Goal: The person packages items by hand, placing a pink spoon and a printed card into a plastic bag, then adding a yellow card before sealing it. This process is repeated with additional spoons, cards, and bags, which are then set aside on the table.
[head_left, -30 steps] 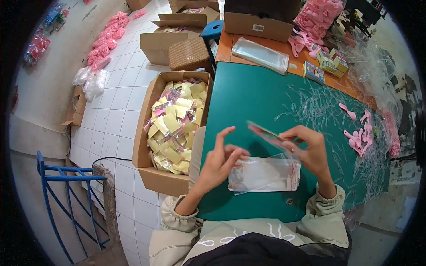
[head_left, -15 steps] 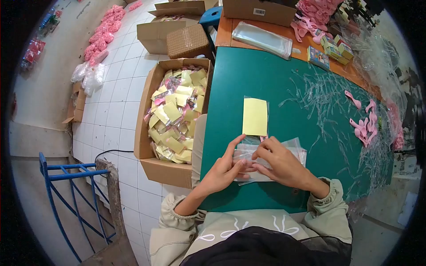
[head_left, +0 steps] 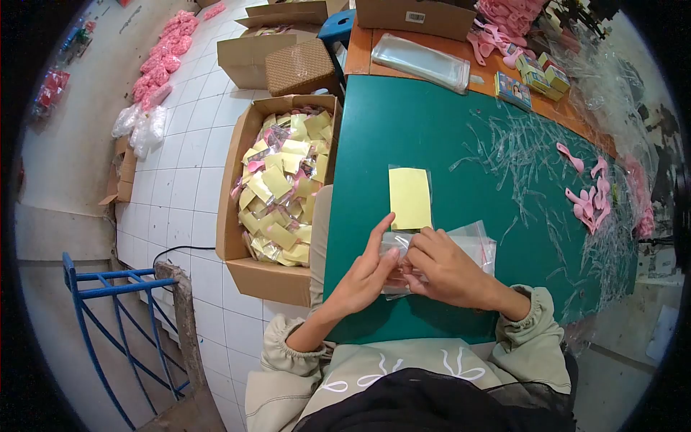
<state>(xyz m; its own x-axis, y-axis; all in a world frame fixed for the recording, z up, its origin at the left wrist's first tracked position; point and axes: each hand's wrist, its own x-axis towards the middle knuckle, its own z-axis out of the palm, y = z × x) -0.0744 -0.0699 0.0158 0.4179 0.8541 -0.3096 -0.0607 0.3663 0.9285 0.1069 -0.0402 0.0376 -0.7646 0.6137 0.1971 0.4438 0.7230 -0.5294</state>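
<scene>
Both hands come together low on the green tabletop [head_left: 389, 122], over a small pile of clear plastic bags [head_left: 481, 252] that shows out toward 3 o'clock. The right hand [head_left: 452, 272] is curled, its fingertips bunched at the plastic. The left hand [head_left: 363, 279] has its index finger stretched toward 12 o'clock and its thumb close to the right fingertips. Clear film shows between them, but I cannot tell whether either hand has a firm pinch on it.

Just beyond, at 12 o'clock, a yellow card [head_left: 410, 199] lies flat in a clear sleeve, the left index fingertip by its lower left corner. Thin plastic strips [head_left: 518, 151] are strewn between 1 and 3 o'clock, with loose pink scoops [head_left: 592, 205] among them between 2 and 3.

Farther off, at 12 o'clock, a stack of long clear sleeves [head_left: 421, 61] rests on an orange-brown surface [head_left: 362, 50]; small printed boxes [head_left: 512, 90] sit at 1. Beside the tabletop, at 10 o'clock, an open carton [head_left: 268, 281] is filled with yellow-carded packets [head_left: 281, 187]. A woven box [head_left: 299, 68] stands at 11.
</scene>
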